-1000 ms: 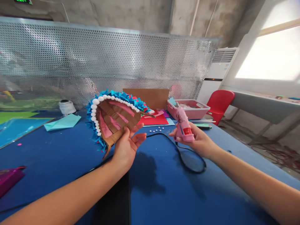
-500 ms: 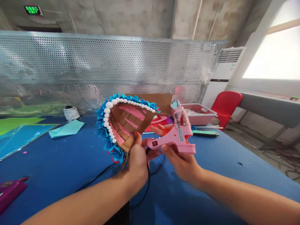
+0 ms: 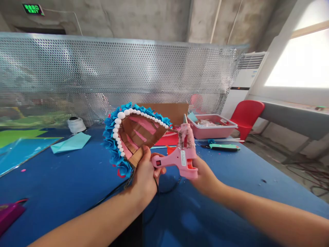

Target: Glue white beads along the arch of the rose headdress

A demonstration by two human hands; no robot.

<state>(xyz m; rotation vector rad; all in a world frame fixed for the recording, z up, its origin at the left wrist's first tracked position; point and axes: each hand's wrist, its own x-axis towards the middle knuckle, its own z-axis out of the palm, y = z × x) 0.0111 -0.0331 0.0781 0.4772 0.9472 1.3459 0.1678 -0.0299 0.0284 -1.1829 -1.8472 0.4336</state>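
The left hand (image 3: 146, 173) has its grip closed on the narrow lower end of a cardboard fan (image 3: 140, 132) edged with blue ruffles and white beads, held tilted above the blue desk (image 3: 64, 178). Just beside it, the right hand (image 3: 204, 176) grips a pink glue gun (image 3: 183, 157), nozzle pointing up near the fan's right tip. 1 pink tray (image 3: 218, 131) sits on the desk behind them, near a red chair (image 3: 246, 115).

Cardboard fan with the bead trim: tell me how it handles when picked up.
Probably fairly stiff: the cardboard fan stands up from the left hand, gripped only at its narrow end, without drooping. Likely light, since one hand carries it. The white beads and blue ruffle look stuck on, so squeezing the rim may loosen them.
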